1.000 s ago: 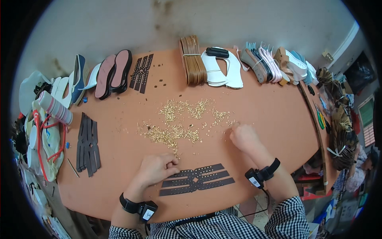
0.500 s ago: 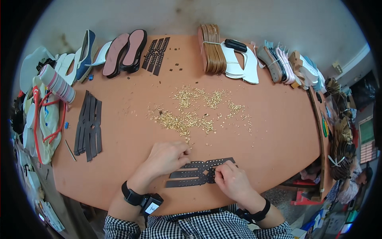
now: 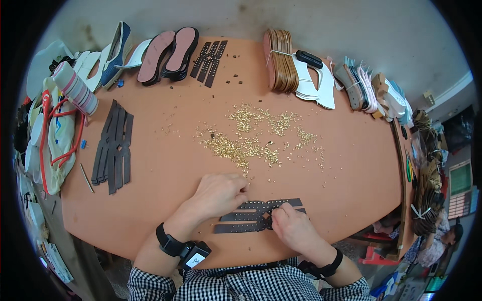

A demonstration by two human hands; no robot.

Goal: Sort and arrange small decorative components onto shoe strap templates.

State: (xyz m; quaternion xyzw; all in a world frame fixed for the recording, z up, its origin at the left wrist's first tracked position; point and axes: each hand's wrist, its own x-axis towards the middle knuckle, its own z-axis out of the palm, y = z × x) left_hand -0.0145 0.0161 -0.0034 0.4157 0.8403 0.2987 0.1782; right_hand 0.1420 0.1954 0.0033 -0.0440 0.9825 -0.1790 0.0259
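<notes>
A dark studded shoe upper (image 3: 241, 229), cut into slotted strips around a small diamond hole, lies flat at the table's near edge. My left hand (image 3: 218, 194) rests at its far left edge, fingers curled together; whatever they hold is hidden. Over the upper's right half, my right hand (image 3: 294, 230) has thumb and fingers pinched close to the surface. Anything between those fingertips is too small to make out. Beyond my hands, loose gold studs (image 3: 228, 149) are scattered in uneven heaps.
Plain dark uppers (image 3: 120, 163) are stacked at the left, near a thin metal rod (image 3: 86, 177). Along the back stand pink-topped soles (image 3: 182, 50), another studded upper (image 3: 209, 61), a tied bundle of brown insoles (image 3: 281, 60) and white cut pieces (image 3: 326, 89). A striped roll (image 3: 80, 93) stands left.
The view has tilted slightly, shifting the table's contents in the picture. Both hands keep nearly the same places at the upper, with their fingers still closed.
</notes>
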